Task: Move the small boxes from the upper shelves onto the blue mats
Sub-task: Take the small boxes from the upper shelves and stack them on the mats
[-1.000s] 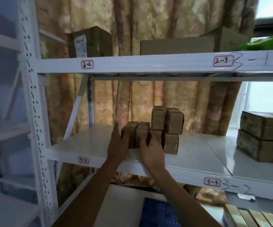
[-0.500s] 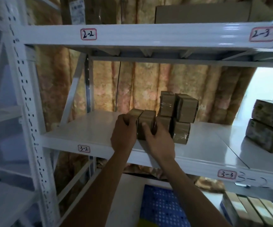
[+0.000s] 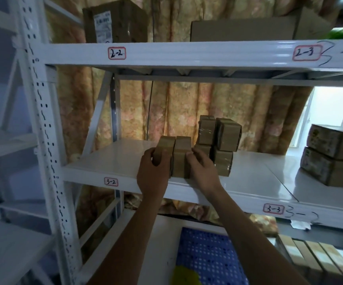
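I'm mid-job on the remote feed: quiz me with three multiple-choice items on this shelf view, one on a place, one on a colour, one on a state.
1. On which labelled shelf do the small boxes sit?
A. 2-2
B. 3-2
C. the bottom shelf

2. What colour is the perforated mat below?
A. blue
B. red
C. grey

3. What are the hands doing?
A. hanging free below the shelf
B. both resting on the mat
C. clasping the two front boxes

Answers:
1. B: the 3-2 label is on the edge of the shelf under the boxes.
2. A: the mat is blue.
3. C: the left hand wraps the left box and the right hand presses the right box, both boxes seemingly on the shelf.
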### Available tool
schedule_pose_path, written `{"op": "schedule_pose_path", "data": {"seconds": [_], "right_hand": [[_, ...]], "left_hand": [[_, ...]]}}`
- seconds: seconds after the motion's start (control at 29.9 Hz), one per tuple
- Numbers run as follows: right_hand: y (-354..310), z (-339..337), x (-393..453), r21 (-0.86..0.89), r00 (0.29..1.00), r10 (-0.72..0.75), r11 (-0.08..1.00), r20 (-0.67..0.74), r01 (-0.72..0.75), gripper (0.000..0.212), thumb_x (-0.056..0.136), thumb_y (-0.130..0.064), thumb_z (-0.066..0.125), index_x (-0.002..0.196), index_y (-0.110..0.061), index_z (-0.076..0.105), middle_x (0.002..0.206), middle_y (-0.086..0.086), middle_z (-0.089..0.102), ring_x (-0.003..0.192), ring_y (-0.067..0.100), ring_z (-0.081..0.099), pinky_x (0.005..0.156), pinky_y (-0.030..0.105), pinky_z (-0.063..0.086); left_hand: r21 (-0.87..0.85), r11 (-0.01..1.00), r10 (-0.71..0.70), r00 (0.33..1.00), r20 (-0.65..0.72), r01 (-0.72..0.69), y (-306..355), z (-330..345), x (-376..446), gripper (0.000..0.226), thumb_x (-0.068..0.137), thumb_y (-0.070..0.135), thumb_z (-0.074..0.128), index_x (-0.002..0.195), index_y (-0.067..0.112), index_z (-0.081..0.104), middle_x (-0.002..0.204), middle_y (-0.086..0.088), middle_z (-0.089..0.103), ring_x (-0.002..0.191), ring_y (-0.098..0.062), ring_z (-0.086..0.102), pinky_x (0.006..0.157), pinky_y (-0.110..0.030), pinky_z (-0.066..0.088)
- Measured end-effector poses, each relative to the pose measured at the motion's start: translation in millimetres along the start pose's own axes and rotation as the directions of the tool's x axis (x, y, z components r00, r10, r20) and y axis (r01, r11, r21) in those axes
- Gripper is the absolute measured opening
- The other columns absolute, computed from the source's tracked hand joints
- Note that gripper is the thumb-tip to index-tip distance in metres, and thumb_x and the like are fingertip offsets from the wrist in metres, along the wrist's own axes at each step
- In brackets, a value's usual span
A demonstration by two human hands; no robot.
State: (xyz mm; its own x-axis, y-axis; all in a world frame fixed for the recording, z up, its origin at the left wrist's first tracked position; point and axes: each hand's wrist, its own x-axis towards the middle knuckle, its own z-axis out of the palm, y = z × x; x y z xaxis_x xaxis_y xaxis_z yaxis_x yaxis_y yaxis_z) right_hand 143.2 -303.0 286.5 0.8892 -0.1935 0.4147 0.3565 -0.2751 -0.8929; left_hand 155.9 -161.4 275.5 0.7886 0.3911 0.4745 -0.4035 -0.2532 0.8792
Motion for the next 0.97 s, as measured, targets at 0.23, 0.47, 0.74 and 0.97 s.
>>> {"op": "schedule_pose_path", "data": {"seconds": [0.23,0.47,0.74,0.97], "right_hand": [[-13.8,-24.6,-66.8,0.167,0.995,-0.067,0.984,0.068,0.055,0.045,0.099,-0.045,0.063,0.141,-0.030,0.056,0.124,-0.011,0.070,0.106,0.003,0.070,0.084,0.020,0.059],[-4.3,-78.8,-174.7,0.245,0.987,-0.089,0.968,0.135,0.054,0.036,0.104,-0.028,0.060,0.139,-0.027,0.055,0.125,-0.015,0.070,0.115,0.007,0.068,0.086,0.021,0.058],[52.7,-214.8,-288.7,0.195,0.996,0.053,0.979,0.071,-0.066,0.040,0.101,-0.022,0.066,0.140,-0.023,0.057,0.122,-0.021,0.070,0.116,0.002,0.067,0.090,0.020,0.056],[103.7,-333.6,-348.7,0.133,0.974,0.219,0.969,-0.061,-0.209,0.030,0.101,-0.034,0.064,0.129,-0.042,0.058,0.124,-0.021,0.067,0.114,-0.004,0.064,0.089,0.015,0.054]], "left_hand": [[-0.253,0.967,0.011,0.995,-0.096,-0.035,11.9,-23.6,-84.0,0.036,0.090,0.051,0.067,0.124,0.042,0.061,0.119,0.019,0.068,0.108,-0.003,0.065,0.088,-0.040,0.060],[-0.128,0.984,0.095,0.970,-0.225,-0.127,21.8,-33.0,-205.0,0.034,0.094,0.053,0.059,0.123,0.063,0.047,0.116,0.047,0.053,0.109,0.019,0.053,0.089,-0.021,0.051],[-0.241,0.969,-0.078,0.991,-0.108,0.050,36.4,23.5,-381.0,0.038,0.087,0.065,0.061,0.123,0.054,0.055,0.114,0.028,0.066,0.101,0.008,0.065,0.079,-0.023,0.056],[-0.191,0.959,-0.182,0.970,0.161,0.211,49.7,101.6,-496.4,0.039,0.093,0.049,0.061,0.131,0.043,0.056,0.121,0.023,0.061,0.109,-0.001,0.058,0.086,-0.022,0.045]]}}
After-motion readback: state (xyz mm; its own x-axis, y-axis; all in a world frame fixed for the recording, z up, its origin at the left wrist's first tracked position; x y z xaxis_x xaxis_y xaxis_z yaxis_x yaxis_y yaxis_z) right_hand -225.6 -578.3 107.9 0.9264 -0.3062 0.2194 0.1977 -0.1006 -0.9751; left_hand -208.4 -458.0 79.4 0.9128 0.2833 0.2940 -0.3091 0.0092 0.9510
